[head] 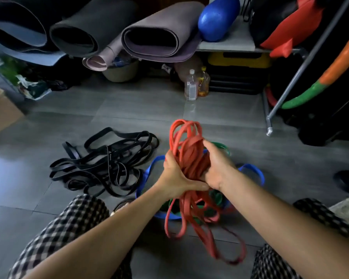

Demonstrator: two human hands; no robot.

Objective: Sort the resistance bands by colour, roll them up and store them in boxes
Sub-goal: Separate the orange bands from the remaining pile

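Note:
A thick bundle of red resistance bands (186, 141) is held up over the floor, its loops standing above my fists and more loops dangling down to the tiles. My left hand (175, 176) grips the bundle from the left and below. My right hand (217, 164) clasps it from the right, fingers wrapped over the strands. Under the bundle lie blue bands (149, 172) and green bands (221, 147), mixed together and partly hidden by my hands. A separate heap of black bands (105, 164) lies on the floor to the left.
A cardboard box (0, 111) stands at the left edge. Rolled mats (159, 35) and a blue ball (218, 19) sit on a shelf behind. Two bottles (191, 85) stand on the grey tiled floor. A metal rack leg (269, 117) and hoops are at the right.

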